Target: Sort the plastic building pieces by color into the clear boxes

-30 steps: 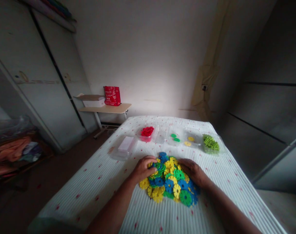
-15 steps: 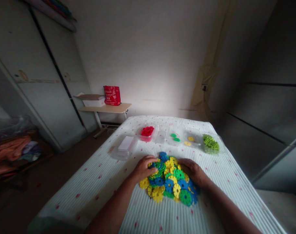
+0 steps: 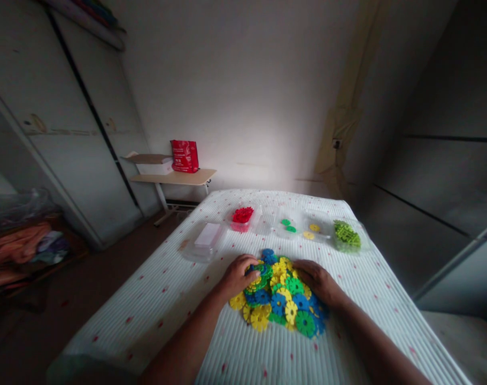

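A heap of flower-shaped plastic discs (image 3: 278, 305) in blue, yellow and green lies on the bed-like surface in front of me. At its left side, my left hand (image 3: 239, 275) rests with bent fingers against the upper discs, thumb apart from the fingers. My right hand (image 3: 317, 279) lies along the far right side of the heap, fingers stretched out and touching discs. Both hands cup the heap from opposite sides. Fingertips are partly hidden among the pieces, and I see no disc lifted clear.
Behind the heap stand clear tubs: one with red pieces (image 3: 242, 215), one with two green discs (image 3: 290, 229), one with yellow discs (image 3: 314, 228), one with light-green pieces (image 3: 346, 235). A clear box with a white card (image 3: 208, 235) sits left. A side table (image 3: 187, 177) holds a red bag (image 3: 184, 156).
My left thumb has shifted slightly upward over the discs at the heap's left side. My right hand and the heap look nearly unchanged.
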The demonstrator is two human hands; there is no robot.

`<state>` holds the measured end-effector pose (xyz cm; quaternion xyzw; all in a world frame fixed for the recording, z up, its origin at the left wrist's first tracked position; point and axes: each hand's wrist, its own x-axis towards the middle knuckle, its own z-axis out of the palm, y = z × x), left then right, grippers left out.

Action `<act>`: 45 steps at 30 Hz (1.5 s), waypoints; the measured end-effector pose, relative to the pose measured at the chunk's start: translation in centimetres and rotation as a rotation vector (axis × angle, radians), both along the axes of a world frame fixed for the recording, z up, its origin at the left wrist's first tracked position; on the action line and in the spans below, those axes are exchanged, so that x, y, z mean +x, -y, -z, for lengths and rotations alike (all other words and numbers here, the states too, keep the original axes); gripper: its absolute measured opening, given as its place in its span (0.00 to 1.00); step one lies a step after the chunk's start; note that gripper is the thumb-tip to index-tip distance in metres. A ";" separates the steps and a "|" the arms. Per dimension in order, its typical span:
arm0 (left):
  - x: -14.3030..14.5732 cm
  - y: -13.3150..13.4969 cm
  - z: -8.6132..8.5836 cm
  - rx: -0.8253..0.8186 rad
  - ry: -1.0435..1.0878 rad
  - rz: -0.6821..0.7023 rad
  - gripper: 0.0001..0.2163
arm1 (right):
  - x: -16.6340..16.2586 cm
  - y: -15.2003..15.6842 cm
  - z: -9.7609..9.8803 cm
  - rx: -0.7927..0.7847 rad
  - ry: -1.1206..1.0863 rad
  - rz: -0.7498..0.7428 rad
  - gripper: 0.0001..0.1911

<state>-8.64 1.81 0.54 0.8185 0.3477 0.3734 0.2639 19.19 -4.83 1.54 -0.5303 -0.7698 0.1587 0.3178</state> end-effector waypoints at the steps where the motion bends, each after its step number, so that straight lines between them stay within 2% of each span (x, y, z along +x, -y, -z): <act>1: 0.1 0.0 -0.1 0.010 -0.009 -0.001 0.09 | 0.0 0.0 0.0 0.001 0.001 -0.002 0.20; 7: 0.5 0.2 -0.2 0.058 -0.080 -0.052 0.14 | 0.2 -0.1 0.3 0.008 -0.023 0.003 0.20; 12: 0.3 0.1 0.1 0.094 -0.149 -0.152 0.15 | 0.5 0.5 -0.6 0.086 -0.062 -0.014 0.21; 17: 0.2 0.0 0.0 0.171 -0.168 -0.171 0.14 | -0.5 1.4 -1.9 0.013 -0.066 -0.095 0.18; 22: 0.1 0.1 -0.5 0.250 -0.126 -0.161 0.12 | -0.9 1.5 -1.7 -0.046 -0.101 -0.126 0.15; 29: 0.1 0.1 -0.4 0.246 -0.117 -0.180 0.11 | -0.6 1.4 -1.4 -0.089 -0.167 -0.116 0.13; 38: 0.2 0.1 -0.4 0.236 -0.075 -0.193 0.11 | -1.0 1.8 -2.2 -0.125 -0.223 -0.104 0.06; 41: 0.2 0.0 -0.2 0.234 -0.060 -0.208 0.13 | -0.8 1.9 -2.5 -0.161 -0.302 -0.121 0.08; 45: 0.1 0.0 -0.2 0.219 -0.049 -0.221 0.14 | -1.2 1.7 -2.6 -0.068 -0.251 -0.152 0.07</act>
